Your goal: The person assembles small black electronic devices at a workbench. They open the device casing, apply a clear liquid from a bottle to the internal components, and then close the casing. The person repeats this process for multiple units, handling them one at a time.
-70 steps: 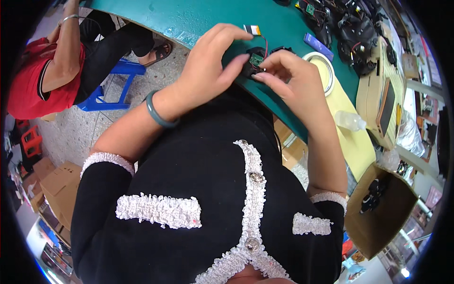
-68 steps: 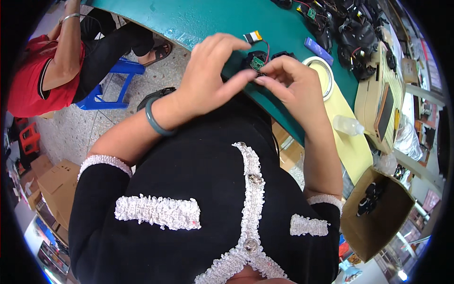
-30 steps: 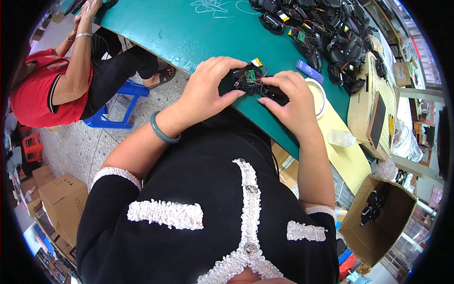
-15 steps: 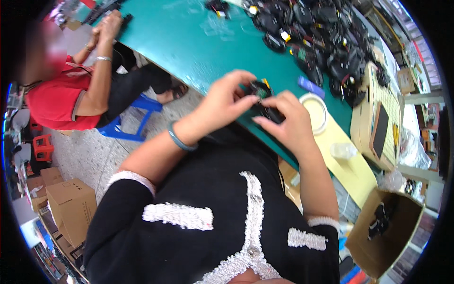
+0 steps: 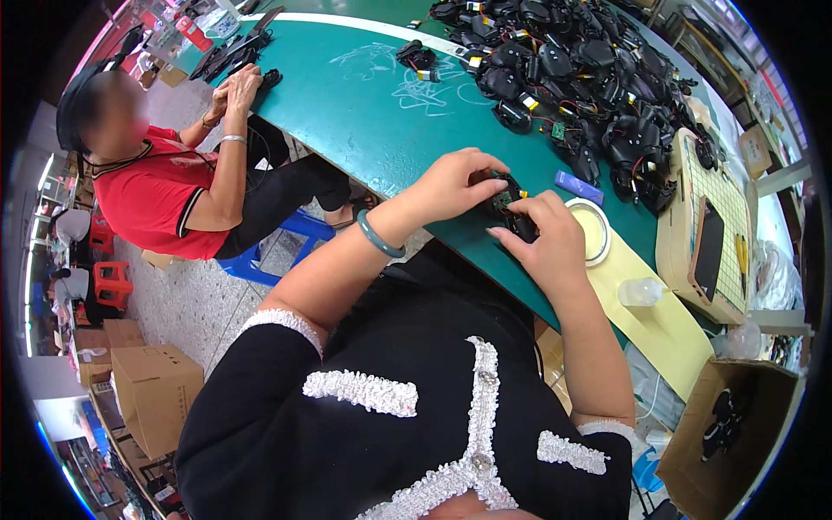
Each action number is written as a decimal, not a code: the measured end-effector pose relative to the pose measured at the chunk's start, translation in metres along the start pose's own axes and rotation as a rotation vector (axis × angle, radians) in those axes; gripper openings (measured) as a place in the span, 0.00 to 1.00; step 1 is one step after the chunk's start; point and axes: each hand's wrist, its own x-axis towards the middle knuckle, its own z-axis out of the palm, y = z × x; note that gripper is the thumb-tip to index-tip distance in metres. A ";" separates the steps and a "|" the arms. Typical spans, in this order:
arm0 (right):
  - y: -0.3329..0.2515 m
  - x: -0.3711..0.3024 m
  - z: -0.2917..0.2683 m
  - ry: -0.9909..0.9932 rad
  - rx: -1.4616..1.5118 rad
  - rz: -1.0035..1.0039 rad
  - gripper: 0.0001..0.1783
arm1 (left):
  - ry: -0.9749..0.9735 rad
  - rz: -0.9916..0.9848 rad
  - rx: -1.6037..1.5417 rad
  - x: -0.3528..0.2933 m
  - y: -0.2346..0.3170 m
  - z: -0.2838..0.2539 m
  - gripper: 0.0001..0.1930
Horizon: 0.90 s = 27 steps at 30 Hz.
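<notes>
Table, from the head camera: your green tabletop (image 5: 347, 113) is smooth and faintly shiny, with pale scribbles toward its far side.
Room: speckled floor (image 5: 201, 303) at left, with a blue stool (image 5: 251, 265) under a co-worker (image 5: 160, 208) in red, a red stool (image 5: 113, 282) and a brown carton (image 5: 156, 400); an open carton (image 5: 689, 464) with black items inside stands at your lower right.
Black part: at the table's near edge, between your hands, a small plastic shell (image 5: 523, 228) with a green circuit board (image 5: 502, 200).
Left hand (image 5: 459, 184): thumb and bent fingers close narrowly on the shell's left end; a smooth, round grey-green bangle (image 5: 379, 235) circles the wrist.
Right hand (image 5: 552, 243): thumb and fingertips a little apart, holding the shell's right end between them.
Beside your right hand: a flat, pale ring (image 5: 607, 236), a yellow sheet (image 5: 663, 334), a cloudy clear bottle (image 5: 639, 293) on its side and a blue-purple box (image 5: 579, 187).
Pile: rounded black shells (image 5: 555, 61) with thin red wires, heaped at the far right.
Case: cream, with rounded corners and a gridded top (image 5: 680, 238).
</notes>
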 end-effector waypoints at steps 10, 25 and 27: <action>-0.003 -0.001 0.003 0.009 0.091 0.108 0.23 | 0.013 -0.043 -0.246 -0.024 0.011 0.010 0.26; 0.038 0.011 0.010 0.065 0.785 0.378 0.18 | 0.136 -0.066 -0.377 -0.009 0.020 0.020 0.31; 0.029 0.012 0.005 0.119 0.827 0.414 0.23 | 0.152 -0.028 -0.207 -0.024 0.023 0.025 0.37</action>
